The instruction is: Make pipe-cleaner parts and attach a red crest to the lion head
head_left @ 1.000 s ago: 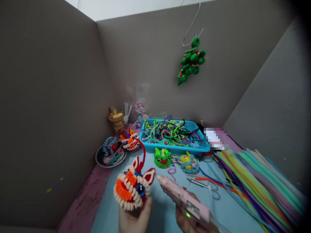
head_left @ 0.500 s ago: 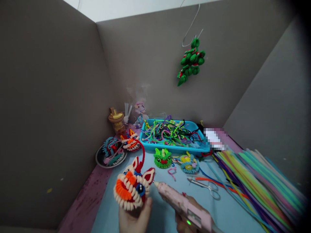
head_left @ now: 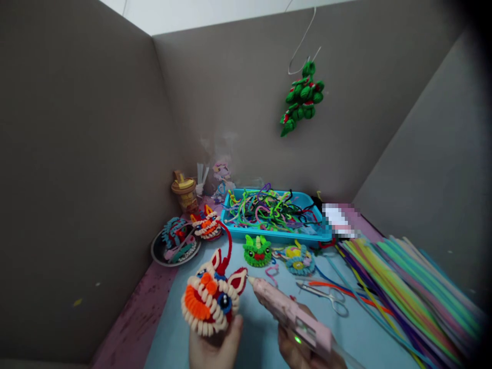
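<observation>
My left hand is closed around the underside of a lion head made of pipe cleaners, cream and red with an orange mouth and blue-ringed eyes. A red stem rises from behind its ears. In my right hand is a pink glue gun with a lit green light. Its pale nozzle points left and sits right by the tip of the lion's right-side ear; whether they touch I cannot tell. A green pipe-cleaner head and a blue-yellow one lie beyond on the blue mat.
A blue tray of tangled pipe cleaners stands at the back. Scissors and bundled pipe cleaners lie to the right. On the left are a metal bowl, another lion head and a brown cup. A green ornament hangs above.
The lion head in my left hand has shifted slightly right and down. The glue gun's nozzle has moved slightly up, staying close to the ear tip.
</observation>
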Demonstrator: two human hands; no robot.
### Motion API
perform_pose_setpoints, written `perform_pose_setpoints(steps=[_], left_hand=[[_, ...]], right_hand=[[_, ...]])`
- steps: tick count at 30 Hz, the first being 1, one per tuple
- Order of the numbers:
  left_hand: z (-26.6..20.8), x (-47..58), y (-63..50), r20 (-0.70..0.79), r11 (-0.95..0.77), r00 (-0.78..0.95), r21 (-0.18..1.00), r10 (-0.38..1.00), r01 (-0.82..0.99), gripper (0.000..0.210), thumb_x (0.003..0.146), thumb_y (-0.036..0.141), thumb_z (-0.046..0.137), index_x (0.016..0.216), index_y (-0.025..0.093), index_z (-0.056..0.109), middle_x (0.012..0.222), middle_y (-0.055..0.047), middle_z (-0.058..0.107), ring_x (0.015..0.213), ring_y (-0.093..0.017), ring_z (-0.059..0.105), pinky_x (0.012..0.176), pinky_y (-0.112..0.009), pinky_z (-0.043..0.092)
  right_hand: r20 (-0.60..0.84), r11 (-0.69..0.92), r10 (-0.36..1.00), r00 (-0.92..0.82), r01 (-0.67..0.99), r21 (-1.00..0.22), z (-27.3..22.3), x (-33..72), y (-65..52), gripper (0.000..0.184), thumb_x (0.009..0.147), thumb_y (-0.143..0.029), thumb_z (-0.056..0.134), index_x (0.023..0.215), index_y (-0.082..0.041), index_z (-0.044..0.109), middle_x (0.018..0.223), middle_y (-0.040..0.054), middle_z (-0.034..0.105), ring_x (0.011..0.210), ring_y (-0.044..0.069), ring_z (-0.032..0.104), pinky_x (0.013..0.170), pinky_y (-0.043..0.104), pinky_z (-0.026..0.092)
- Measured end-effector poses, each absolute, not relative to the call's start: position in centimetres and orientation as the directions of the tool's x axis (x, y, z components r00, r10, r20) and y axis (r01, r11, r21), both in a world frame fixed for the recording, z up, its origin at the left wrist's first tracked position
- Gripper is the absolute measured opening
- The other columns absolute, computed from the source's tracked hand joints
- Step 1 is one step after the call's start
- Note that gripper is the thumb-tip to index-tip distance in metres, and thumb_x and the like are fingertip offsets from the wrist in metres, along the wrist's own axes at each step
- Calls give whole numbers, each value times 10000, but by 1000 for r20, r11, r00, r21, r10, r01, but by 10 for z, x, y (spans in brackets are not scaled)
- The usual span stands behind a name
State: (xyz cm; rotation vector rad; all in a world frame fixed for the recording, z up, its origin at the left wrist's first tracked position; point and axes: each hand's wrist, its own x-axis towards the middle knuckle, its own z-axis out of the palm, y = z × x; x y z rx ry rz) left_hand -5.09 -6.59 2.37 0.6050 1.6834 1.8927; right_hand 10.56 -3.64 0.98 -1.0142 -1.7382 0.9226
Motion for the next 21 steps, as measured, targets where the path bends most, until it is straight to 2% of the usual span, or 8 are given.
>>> perform_pose_setpoints(steps=[8,12,17,21], left_hand=[[23,-50,-65,-16,-109,-791,989,611,-104,593,522,497,786,1005,177,655,796,-80,718,799,-260,691,742,-331,568],[22,-50,-65,-9,-126,-802,986,597,-105,541,514,494,791,935,175,672,763,-78,715,779,-263,692,740,-340,570],[19,-52,-66,0,-110,-795,990,607,-83,574,535,488,784,997,171,660,794,-83,714,819,-270,688,773,-348,560],[15,-52,-66,23,-128,-792,989,610,-70,606,570,484,767,1068,165,632,860,-93,715,858,-260,683,807,-343,545]], right_hand=[[299,371,908,-293,231,-900,13,107,-36,455,809,-525,552,1158,-238,603,714,33,701,524,173,648,508,211,568],[304,378,905,-298,234,-896,16,106,-36,438,818,-528,530,1150,-254,613,738,32,706,590,184,672,518,200,567],[311,388,903,-297,252,-886,16,108,-34,415,805,-490,568,1133,-241,620,850,52,714,806,231,695,656,232,589],[311,397,893,-327,241,-886,14,109,-33,399,806,-475,571,1115,-231,630,762,40,711,766,216,695,646,208,579]])
